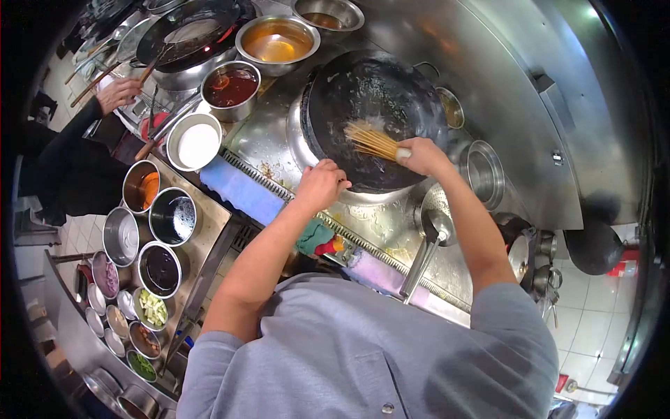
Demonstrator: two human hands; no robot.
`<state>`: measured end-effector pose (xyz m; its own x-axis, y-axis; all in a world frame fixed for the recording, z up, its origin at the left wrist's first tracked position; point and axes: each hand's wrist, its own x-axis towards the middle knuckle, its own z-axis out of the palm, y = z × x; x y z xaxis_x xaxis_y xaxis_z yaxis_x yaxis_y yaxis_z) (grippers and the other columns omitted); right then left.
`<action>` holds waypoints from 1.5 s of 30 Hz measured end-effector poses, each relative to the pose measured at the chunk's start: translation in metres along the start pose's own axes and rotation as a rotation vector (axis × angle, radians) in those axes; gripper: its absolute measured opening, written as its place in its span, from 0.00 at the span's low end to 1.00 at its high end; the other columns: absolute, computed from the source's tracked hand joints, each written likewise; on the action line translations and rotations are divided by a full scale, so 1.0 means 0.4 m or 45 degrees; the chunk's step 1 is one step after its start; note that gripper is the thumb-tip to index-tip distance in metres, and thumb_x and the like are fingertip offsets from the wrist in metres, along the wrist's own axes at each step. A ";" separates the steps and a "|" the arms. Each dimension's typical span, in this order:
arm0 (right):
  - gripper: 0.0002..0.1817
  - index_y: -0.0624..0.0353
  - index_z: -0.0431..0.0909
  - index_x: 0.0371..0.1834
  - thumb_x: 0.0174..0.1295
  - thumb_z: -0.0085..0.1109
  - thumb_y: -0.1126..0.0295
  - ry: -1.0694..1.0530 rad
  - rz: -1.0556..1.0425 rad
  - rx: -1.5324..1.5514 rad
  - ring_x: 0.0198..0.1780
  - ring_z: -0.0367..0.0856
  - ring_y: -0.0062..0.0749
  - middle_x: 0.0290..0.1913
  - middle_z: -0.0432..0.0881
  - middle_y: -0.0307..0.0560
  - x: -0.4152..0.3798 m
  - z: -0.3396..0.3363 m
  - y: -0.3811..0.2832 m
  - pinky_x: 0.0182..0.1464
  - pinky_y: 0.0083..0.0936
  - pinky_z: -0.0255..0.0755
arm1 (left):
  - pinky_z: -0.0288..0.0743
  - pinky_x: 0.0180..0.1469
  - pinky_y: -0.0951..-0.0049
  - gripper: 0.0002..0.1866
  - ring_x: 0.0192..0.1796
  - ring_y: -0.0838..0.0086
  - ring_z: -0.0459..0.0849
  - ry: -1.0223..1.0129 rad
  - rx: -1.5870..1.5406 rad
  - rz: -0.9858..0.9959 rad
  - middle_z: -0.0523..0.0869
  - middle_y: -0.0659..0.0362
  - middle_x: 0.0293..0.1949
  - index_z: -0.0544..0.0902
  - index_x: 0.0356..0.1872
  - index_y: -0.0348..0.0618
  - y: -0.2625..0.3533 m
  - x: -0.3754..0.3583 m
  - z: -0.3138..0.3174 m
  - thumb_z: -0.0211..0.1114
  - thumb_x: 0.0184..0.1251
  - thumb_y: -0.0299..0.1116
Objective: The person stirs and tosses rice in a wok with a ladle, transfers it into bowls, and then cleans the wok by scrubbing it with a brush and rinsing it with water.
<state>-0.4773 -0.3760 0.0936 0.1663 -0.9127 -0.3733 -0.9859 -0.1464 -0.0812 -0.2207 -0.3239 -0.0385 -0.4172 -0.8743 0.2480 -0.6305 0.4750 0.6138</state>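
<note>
My right hand [421,156] is closed around a bamboo wok brush [374,142]. The brush's spread bristles rest against the inside of a large black wok [349,98] on the stove. A wet sheen and pale streaks show on the wok's inner surface. At the wok's near left rim, my left hand [322,186] is curled with its fingers bent over the edge, and the palm side is hidden. Below that hand a green cloth [312,237] lies on the stove's front edge, touching a red and yellow piece.
A ladle [437,223] and a perforated skimmer lie right of the wok. Bowls of amber liquid [278,46], red sauce [230,91] and white contents [196,143] stand left. Several ingredient containers [160,272] fill the left counter. A co-worker's hand [118,94] is near another wok [188,35].
</note>
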 end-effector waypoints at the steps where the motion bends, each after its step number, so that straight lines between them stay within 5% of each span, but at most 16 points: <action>1: 0.24 0.53 0.80 0.52 0.52 0.57 0.59 0.000 -0.036 0.017 0.49 0.81 0.51 0.47 0.82 0.56 -0.008 0.000 -0.005 0.56 0.36 0.73 | 0.70 0.45 0.59 0.11 0.50 0.69 0.77 0.005 0.001 0.012 0.82 0.63 0.36 0.85 0.31 0.48 -0.004 0.004 -0.003 0.65 0.58 0.43; 6: 0.25 0.54 0.80 0.53 0.50 0.60 0.59 -0.073 -0.206 -0.134 0.49 0.81 0.50 0.46 0.83 0.57 -0.031 -0.025 0.029 0.56 0.37 0.72 | 0.69 0.45 0.57 0.12 0.49 0.67 0.77 -0.233 0.073 0.039 0.83 0.62 0.34 0.85 0.32 0.48 -0.002 0.023 -0.031 0.63 0.60 0.44; 7: 0.24 0.52 0.80 0.53 0.50 0.61 0.59 -0.053 0.038 0.084 0.49 0.81 0.49 0.47 0.83 0.55 0.010 -0.004 0.012 0.56 0.37 0.73 | 0.69 0.45 0.57 0.12 0.49 0.67 0.77 -0.248 0.071 0.045 0.83 0.62 0.34 0.85 0.32 0.48 -0.007 0.016 -0.029 0.63 0.60 0.44; 10: 0.25 0.51 0.79 0.54 0.49 0.64 0.61 0.309 0.218 0.336 0.50 0.81 0.49 0.48 0.82 0.57 0.081 0.077 -0.066 0.54 0.35 0.73 | 0.69 0.45 0.57 0.12 0.48 0.67 0.77 -0.148 0.036 0.107 0.83 0.62 0.34 0.85 0.31 0.49 -0.009 0.016 -0.014 0.63 0.60 0.45; 13: 0.26 0.50 0.78 0.56 0.51 0.62 0.61 0.335 0.045 0.324 0.52 0.80 0.51 0.49 0.82 0.59 0.010 0.167 -0.078 0.56 0.36 0.72 | 0.69 0.44 0.58 0.12 0.46 0.67 0.78 -0.147 0.058 0.133 0.82 0.62 0.31 0.84 0.29 0.49 -0.012 0.017 -0.048 0.63 0.60 0.45; 18: 0.24 0.52 0.80 0.54 0.51 0.63 0.61 0.263 0.308 1.287 0.24 0.84 0.37 0.34 0.85 0.53 0.195 0.145 -0.085 0.26 0.29 0.78 | 0.67 0.43 0.58 0.11 0.45 0.68 0.78 -0.143 0.109 0.199 0.82 0.63 0.30 0.84 0.28 0.50 -0.013 0.012 -0.046 0.64 0.58 0.44; 19: 0.22 0.52 0.80 0.53 0.53 0.63 0.61 0.474 0.424 1.387 0.24 0.84 0.36 0.33 0.85 0.50 0.259 0.143 -0.082 0.23 0.30 0.77 | 0.66 0.43 0.58 0.11 0.44 0.70 0.78 -0.134 0.098 0.177 0.82 0.64 0.31 0.85 0.27 0.51 -0.010 0.018 -0.050 0.64 0.58 0.45; 20: 0.22 0.52 0.79 0.54 0.54 0.62 0.62 0.917 0.447 1.215 0.28 0.85 0.39 0.35 0.85 0.52 0.356 0.198 -0.059 0.28 0.32 0.78 | 0.66 0.43 0.58 0.11 0.44 0.70 0.78 -0.134 0.116 0.209 0.82 0.64 0.31 0.85 0.27 0.51 -0.008 0.020 -0.058 0.64 0.58 0.45; 22: 0.23 0.54 0.78 0.55 0.53 0.62 0.62 0.779 0.700 1.549 0.38 0.86 0.44 0.40 0.85 0.57 0.287 0.109 -0.207 0.41 0.32 0.78 | 0.64 0.42 0.59 0.10 0.43 0.70 0.78 -0.145 0.072 0.151 0.82 0.64 0.29 0.85 0.26 0.51 -0.009 0.017 -0.080 0.65 0.56 0.45; 26: 0.24 0.54 0.78 0.56 0.54 0.61 0.60 0.690 -0.049 1.013 0.54 0.80 0.47 0.51 0.81 0.58 0.153 0.283 -0.161 0.57 0.33 0.71 | 0.63 0.43 0.58 0.08 0.43 0.70 0.78 -0.167 0.114 0.157 0.83 0.65 0.30 0.87 0.29 0.54 -0.014 0.022 -0.082 0.65 0.57 0.44; 29: 0.27 0.46 0.80 0.54 0.49 0.65 0.51 0.139 0.169 0.656 0.54 0.79 0.45 0.50 0.82 0.53 -0.093 0.174 -0.038 0.60 0.35 0.70 | 0.63 0.43 0.58 0.09 0.44 0.70 0.78 -0.132 0.095 0.156 0.82 0.65 0.30 0.87 0.28 0.53 -0.015 0.018 -0.071 0.65 0.57 0.44; 32: 0.21 0.47 0.82 0.50 0.51 0.61 0.56 0.050 0.391 0.125 0.48 0.82 0.49 0.47 0.83 0.53 -0.090 0.037 0.100 0.53 0.39 0.75 | 0.63 0.43 0.60 0.10 0.44 0.70 0.78 -0.125 0.033 0.143 0.82 0.65 0.30 0.86 0.28 0.51 -0.024 0.017 -0.075 0.65 0.57 0.44; 36: 0.13 0.51 0.83 0.41 0.56 0.54 0.62 0.584 0.517 0.210 0.46 0.82 0.53 0.41 0.83 0.57 0.159 0.073 0.055 0.48 0.46 0.75 | 0.63 0.44 0.61 0.11 0.45 0.69 0.78 -0.107 -0.029 0.133 0.82 0.64 0.30 0.86 0.27 0.50 -0.019 0.017 -0.080 0.66 0.57 0.45; 41: 0.16 0.47 0.80 0.47 0.57 0.54 0.60 0.489 0.455 0.299 0.44 0.82 0.54 0.40 0.84 0.55 0.054 0.209 -0.112 0.47 0.47 0.75 | 0.63 0.45 0.59 0.11 0.47 0.71 0.78 -0.125 -0.040 0.120 0.83 0.64 0.32 0.86 0.29 0.50 -0.022 0.016 -0.080 0.65 0.57 0.45; 44: 0.15 0.47 0.80 0.47 0.57 0.54 0.60 0.440 0.276 0.159 0.42 0.82 0.53 0.40 0.84 0.55 -0.072 0.195 0.030 0.46 0.46 0.76 | 0.63 0.45 0.58 0.11 0.47 0.71 0.78 -0.109 -0.060 0.109 0.83 0.63 0.32 0.86 0.29 0.49 -0.030 0.018 -0.075 0.65 0.57 0.44; 45: 0.15 0.48 0.81 0.46 0.56 0.54 0.61 0.360 0.459 0.035 0.41 0.83 0.52 0.39 0.84 0.54 -0.058 0.164 0.075 0.45 0.45 0.76 | 0.63 0.45 0.58 0.11 0.47 0.70 0.78 -0.091 -0.094 0.113 0.83 0.63 0.32 0.86 0.29 0.49 -0.034 0.017 -0.069 0.65 0.57 0.44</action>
<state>-0.5093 -0.3343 0.0390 -0.2026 -0.9724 -0.1159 -0.9784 0.2060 -0.0180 -0.1970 -0.3388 -0.0246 -0.5164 -0.8187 0.2511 -0.5405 0.5391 0.6459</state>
